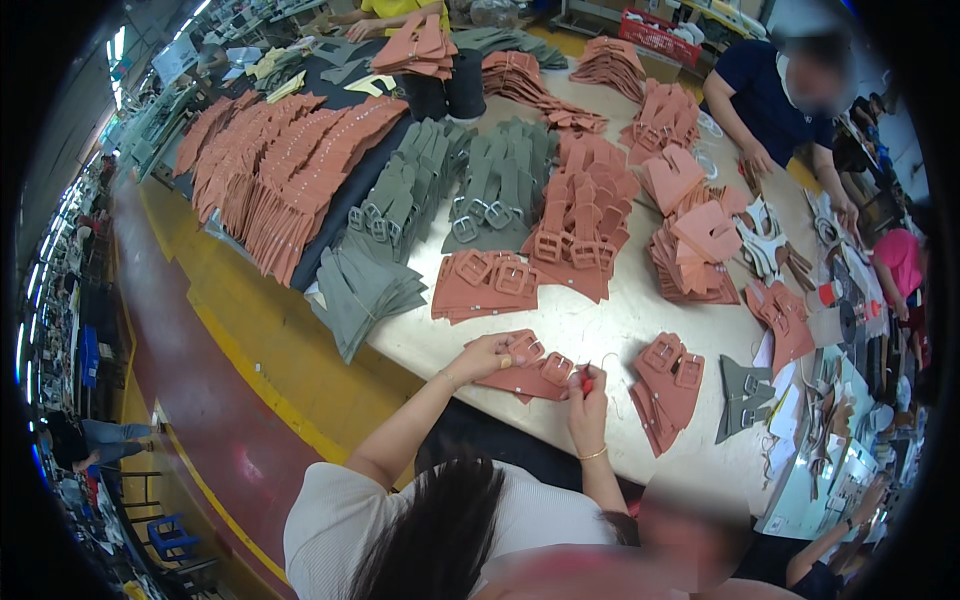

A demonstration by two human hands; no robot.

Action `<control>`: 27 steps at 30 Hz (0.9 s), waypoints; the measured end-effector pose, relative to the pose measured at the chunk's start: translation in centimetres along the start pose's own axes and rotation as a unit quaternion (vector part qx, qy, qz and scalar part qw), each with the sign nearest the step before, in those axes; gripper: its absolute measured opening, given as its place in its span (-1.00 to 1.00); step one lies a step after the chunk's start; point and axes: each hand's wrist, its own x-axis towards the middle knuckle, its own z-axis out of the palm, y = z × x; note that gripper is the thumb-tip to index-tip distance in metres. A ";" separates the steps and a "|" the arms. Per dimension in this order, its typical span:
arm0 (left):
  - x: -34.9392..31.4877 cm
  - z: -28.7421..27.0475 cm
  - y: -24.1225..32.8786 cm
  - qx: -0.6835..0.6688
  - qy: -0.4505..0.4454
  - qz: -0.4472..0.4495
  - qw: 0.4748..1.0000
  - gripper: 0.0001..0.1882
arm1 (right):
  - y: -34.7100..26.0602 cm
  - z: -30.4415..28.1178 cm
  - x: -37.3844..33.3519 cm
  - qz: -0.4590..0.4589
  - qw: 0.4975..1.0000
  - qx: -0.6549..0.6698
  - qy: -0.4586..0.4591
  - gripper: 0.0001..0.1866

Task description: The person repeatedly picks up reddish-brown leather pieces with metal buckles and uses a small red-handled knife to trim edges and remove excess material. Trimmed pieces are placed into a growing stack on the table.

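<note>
My left hand [490,357] grips the left end of a terracotta leather upper piece [522,382] with buckled straps, at the table's near edge. Its fingers close by the left buckle [524,346]. At the right end of the same piece, my right hand [588,402] is closed around a small red-handled tool [587,382], its tip near the right buckle [556,369]. The tool's exact kind is too small to make out. Right of my hands lies another stack of terracotta buckled pieces [664,395]. Just beyond my hands is a similar stack [485,286].
Green buckled pieces [500,180] and terracotta ones [582,215] fill the table's middle. Long terracotta rows [290,180] lie at the far left. A small green piece [745,396] sits to the right. A co-worker in dark blue [745,100] stands at the far right side.
</note>
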 end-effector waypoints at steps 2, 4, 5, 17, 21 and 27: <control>0.5 -0.6 -0.6 -0.016 -0.014 0.009 1.000 -0.44 | 0.0 0.9 -0.3 -0.009 1.000 0.009 -0.023 -0.81; 0.7 -1.3 -0.6 -0.012 -0.038 -0.022 0.999 -0.49 | -0.1 1.7 -0.1 -0.089 0.996 -0.005 -0.005 -0.83; 0.7 -1.7 -0.3 0.033 -0.051 -0.022 0.998 -0.57 | -0.3 1.8 -0.1 -0.105 0.994 0.017 -0.016 -0.85; 1.6 -5.9 -0.7 -0.315 -0.332 -0.082 0.885 -0.59 | -0.3 -0.6 -0.7 -0.083 0.996 0.036 -0.024 -0.69; 2.0 -6.0 -1.5 -0.337 -0.339 -0.071 0.875 -0.61 | -1.1 -1.2 0.3 -0.116 0.991 -0.067 0.022 -0.79; 1.5 -5.6 -0.6 -0.313 -0.324 -0.063 0.890 -0.54 | -2.9 -0.5 1.5 -0.169 0.978 -0.121 0.024 -0.78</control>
